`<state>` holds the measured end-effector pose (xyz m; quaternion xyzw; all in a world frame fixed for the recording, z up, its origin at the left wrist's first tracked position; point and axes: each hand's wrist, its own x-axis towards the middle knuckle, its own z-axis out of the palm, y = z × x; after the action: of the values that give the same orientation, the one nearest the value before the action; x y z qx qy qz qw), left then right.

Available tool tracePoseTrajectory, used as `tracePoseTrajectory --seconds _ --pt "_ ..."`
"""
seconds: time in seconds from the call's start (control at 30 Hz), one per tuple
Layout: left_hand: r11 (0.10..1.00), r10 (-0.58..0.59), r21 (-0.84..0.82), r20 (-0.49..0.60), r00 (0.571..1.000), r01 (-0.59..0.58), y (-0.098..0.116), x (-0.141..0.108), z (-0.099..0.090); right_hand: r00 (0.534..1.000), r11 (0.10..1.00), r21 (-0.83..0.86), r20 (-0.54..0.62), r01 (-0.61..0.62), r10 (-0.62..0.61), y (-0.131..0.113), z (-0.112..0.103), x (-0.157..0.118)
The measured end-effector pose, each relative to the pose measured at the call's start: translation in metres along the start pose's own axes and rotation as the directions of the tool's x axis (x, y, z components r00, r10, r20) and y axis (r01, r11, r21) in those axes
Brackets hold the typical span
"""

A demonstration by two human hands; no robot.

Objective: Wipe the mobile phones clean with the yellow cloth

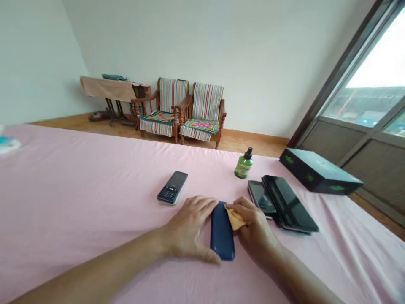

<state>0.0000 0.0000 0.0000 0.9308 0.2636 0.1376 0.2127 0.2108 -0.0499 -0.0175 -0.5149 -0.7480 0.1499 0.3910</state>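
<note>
Right at the bottom centre of the frame, a person's left hand [190,226] cups a dark blue phone [222,233], which lies flat on a pink sheet [95,190] with its back showing. The left fingers sit loosely together, curved over the phone's upper end, and the thumb reaches its lower end. The right hand [253,226] comes in from the lower right, its fingers pinching a yellow cloth [236,218] against the phone's upper right edge (the cloth is mostly bunched inside that grip).

Just left of them sits a black keypad phone [172,188]. To the right lie a smartphone [261,196] and a black tablet [289,203], nearly touching each other. A green spray bottle [244,164] stands upright above those, and a black box [319,172] rests tilted at the sheet's far right. Two striped wooden armchairs [180,112] stand against the far wall.
</note>
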Motion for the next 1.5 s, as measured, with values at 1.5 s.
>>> tracePoseTrajectory --seconds 1.5 --pt "0.993 0.064 -0.088 -0.135 0.989 -0.076 0.000 0.000 0.004 0.973 0.947 -0.230 0.012 -0.223 0.232 -0.029 0.010 0.015"
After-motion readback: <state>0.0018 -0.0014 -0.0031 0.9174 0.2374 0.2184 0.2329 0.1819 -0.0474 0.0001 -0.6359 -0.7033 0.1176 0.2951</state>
